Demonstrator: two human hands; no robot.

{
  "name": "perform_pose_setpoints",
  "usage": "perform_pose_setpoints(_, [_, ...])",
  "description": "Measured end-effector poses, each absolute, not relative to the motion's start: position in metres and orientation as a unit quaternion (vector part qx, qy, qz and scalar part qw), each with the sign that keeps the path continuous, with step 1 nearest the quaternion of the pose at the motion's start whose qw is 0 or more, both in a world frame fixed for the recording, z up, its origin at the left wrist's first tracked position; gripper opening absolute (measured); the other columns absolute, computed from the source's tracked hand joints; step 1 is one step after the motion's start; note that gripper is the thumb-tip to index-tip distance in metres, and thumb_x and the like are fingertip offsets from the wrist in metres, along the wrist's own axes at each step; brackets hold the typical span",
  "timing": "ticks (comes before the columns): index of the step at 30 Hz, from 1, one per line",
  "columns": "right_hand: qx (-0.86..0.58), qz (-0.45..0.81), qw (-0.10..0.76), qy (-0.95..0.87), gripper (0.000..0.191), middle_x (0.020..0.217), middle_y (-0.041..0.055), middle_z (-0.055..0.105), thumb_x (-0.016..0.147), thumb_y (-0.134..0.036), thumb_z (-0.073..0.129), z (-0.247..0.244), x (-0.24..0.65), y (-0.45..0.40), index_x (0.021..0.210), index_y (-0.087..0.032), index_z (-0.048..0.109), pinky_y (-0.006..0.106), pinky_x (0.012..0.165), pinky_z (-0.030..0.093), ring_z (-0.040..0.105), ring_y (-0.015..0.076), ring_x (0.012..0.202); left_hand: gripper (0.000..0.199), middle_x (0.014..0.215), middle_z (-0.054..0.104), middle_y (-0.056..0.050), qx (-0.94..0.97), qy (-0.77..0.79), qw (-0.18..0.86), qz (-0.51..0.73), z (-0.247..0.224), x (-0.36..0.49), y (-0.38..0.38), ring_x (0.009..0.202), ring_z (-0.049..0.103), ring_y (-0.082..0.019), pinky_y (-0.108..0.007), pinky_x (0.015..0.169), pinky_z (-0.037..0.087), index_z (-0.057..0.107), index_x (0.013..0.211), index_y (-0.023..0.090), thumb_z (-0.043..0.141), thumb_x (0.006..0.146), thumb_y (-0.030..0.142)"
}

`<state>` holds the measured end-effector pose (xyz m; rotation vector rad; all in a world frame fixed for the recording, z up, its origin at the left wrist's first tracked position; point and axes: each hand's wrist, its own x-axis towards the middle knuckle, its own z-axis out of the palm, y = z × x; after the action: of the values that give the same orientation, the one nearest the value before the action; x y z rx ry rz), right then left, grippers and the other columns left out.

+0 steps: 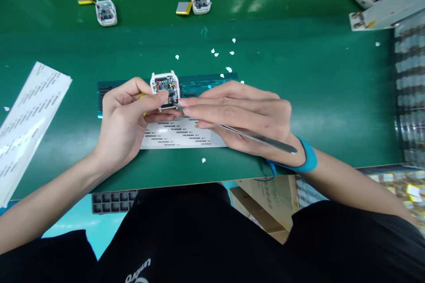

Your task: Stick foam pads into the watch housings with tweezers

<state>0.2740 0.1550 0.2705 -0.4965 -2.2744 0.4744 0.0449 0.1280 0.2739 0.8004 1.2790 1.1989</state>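
Observation:
My left hand (124, 115) grips a white smartwatch case (175, 83) whose open side shows a circuit board and wires. The thumb presses onto its inside, and a bit of yellow shows behind the fingers. In my right hand (245, 117) are metal tweezers (275, 142), held between the fingers. Their tips reach the lower right corner of the case; whether they pinch anything there is too small to tell. Below the hands lies a white printed backing strip (172, 136), partly covered by them, with a dark blue-green strip (199, 83) behind it.
Two open watch cases (106, 12) (201, 1) with silver-and-yellow batteries lie at the back. Small white round stickers (229, 70) are scattered on the green table. Another printed sheet (29, 128) lies left. A white box (395, 6) and stacked trays (411, 88) stand right.

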Motion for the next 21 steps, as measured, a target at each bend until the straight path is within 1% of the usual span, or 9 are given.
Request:
perform_pose_setpoints(5, [-0.188,0.153,0.402,-0.883,0.031,0.128,0.0017,0.082,0.107,-0.014,0.067,0.269,0.274,0.159,0.132,-0.030,0.075,0.038,0.094,0.071,0.080,0.0189,0.111,0.022,0.078,0.078,0.001,0.364,0.533,0.575,0.502,0.271,0.047,0.124,0.070,0.079,-0.020,-0.038,0.072,0.072,0.070,0.076,0.026,0.091,0.077,0.031])
perform_pose_setpoints(8, [-0.187,0.136,0.418,-0.879,0.031,0.124,0.0017,0.083,0.107,-0.014,0.068,0.266,0.275,0.163,0.131,-0.030,0.075,0.037,0.090,0.071,0.080,0.0190,0.107,0.028,0.075,0.077,0.002,0.431,0.537,0.533,0.492,0.267,0.035,0.139,0.063,0.075,-0.017,-0.037,0.065,0.069,0.070,0.081,0.025,0.095,0.075,0.037])
perform_pose_setpoints(10, [-0.182,0.134,0.421,-0.879,0.033,0.125,0.0019,0.083,0.106,-0.013,0.068,0.263,0.275,0.166,0.133,-0.032,0.075,0.036,0.089,0.072,0.080,0.0194,0.107,0.040,0.071,0.073,0.007,0.504,0.556,0.443,0.490,0.264,0.008,0.169,0.053,0.065,-0.012,-0.034,0.052,0.063,0.066,0.082,0.025,0.098,0.072,0.048])
perform_pose_setpoints(12, [-0.172,0.129,0.430,-0.877,0.035,0.126,0.0021,0.082,0.106,-0.014,0.068,0.261,0.276,0.168,0.135,-0.032,0.075,0.034,0.087,0.072,0.080,0.0194,0.108,0.059,0.068,0.066,0.013,0.552,0.608,0.246,0.515,0.259,-0.036,0.211,0.049,0.056,-0.007,-0.026,0.039,0.050,0.057,0.079,0.024,0.102,0.059,0.057])
perform_pose_setpoints(13, [-0.168,0.124,0.433,-0.877,0.035,0.127,0.0022,0.082,0.106,-0.014,0.068,0.261,0.276,0.168,0.136,-0.031,0.074,0.033,0.087,0.072,0.079,0.0193,0.109,0.058,0.072,0.067,0.014,0.561,0.651,0.174,0.480,0.256,-0.062,0.232,0.055,0.058,-0.007,-0.026,0.045,0.055,0.062,0.086,0.022,0.101,0.060,0.056])
perform_pose_setpoints(14, [-0.163,0.116,0.434,-0.879,0.034,0.127,0.0025,0.082,0.106,-0.014,0.068,0.260,0.276,0.168,0.136,-0.030,0.074,0.032,0.087,0.072,0.079,0.0190,0.109,0.051,0.076,0.067,0.013,0.557,0.688,0.132,0.445,0.254,-0.087,0.252,0.064,0.063,-0.008,-0.028,0.057,0.063,0.067,0.093,0.021,0.097,0.070,0.055])
perform_pose_setpoints(17, [-0.146,0.075,0.430,-0.888,0.030,0.128,0.0044,0.082,0.106,-0.013,0.069,0.260,0.276,0.167,0.133,-0.023,0.073,0.030,0.087,0.071,0.078,0.0186,0.109,0.041,0.058,0.053,0.008,0.534,0.732,0.101,0.411,0.248,-0.145,0.295,0.090,0.075,-0.021,-0.045,0.086,0.067,0.069,0.080,0.019,0.101,0.070,0.042])
perform_pose_setpoints(19, [-0.136,0.041,0.432,-0.891,0.025,0.126,0.0055,0.082,0.104,-0.013,0.072,0.258,0.274,0.167,0.129,-0.018,0.074,0.030,0.085,0.069,0.078,0.0187,0.107,0.038,0.055,0.049,0.007,0.561,0.717,0.089,0.404,0.243,-0.161,0.310,0.116,0.072,-0.028,-0.059,0.112,0.054,0.069,0.073,0.019,0.104,0.067,0.033])
perform_pose_setpoints(21, [-0.129,0.006,0.444,-0.887,0.020,0.121,0.0043,0.083,0.105,-0.015,0.072,0.253,0.271,0.169,0.124,-0.016,0.074,0.029,0.080,0.068,0.078,0.0186,0.103,0.045,0.060,0.052,0.011,0.613,0.665,0.077,0.421,0.235,-0.163,0.319,0.130,0.065,-0.025,-0.068,0.135,0.026,0.068,0.075,0.019,0.109,0.057,0.025])
